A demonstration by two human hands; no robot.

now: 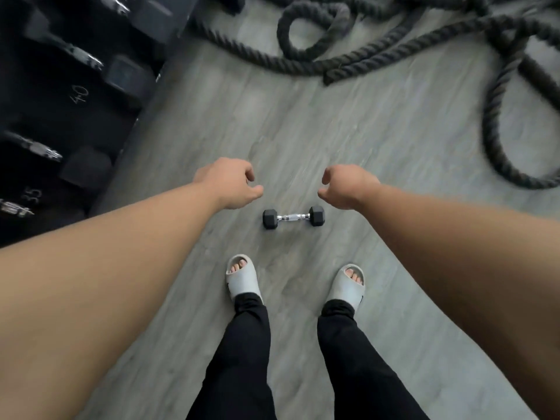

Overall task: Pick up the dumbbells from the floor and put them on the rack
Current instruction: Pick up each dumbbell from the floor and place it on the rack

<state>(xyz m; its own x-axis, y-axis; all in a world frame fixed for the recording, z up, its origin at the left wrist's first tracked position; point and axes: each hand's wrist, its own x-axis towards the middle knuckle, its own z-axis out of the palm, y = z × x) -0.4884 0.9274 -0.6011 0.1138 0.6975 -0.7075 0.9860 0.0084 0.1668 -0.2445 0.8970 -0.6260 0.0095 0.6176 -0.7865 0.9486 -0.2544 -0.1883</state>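
Note:
A small dumbbell [293, 217] with black hexagonal heads and a chrome handle lies on the grey floor, just ahead of my feet. My left hand [231, 182] hovers above and to its left, fingers loosely curled, holding nothing. My right hand [348, 185] hovers above and to its right, also loosely curled and holding nothing. Neither hand touches the dumbbell. The dark dumbbell rack [63, 110] runs along the left side, carrying large black dumbbells marked 40 and 35.
Thick black battle ropes [394, 53] lie coiled across the far and right floor. My feet in pale slides [242, 278] stand just behind the dumbbell. Open grey floor lies between the rack and the ropes.

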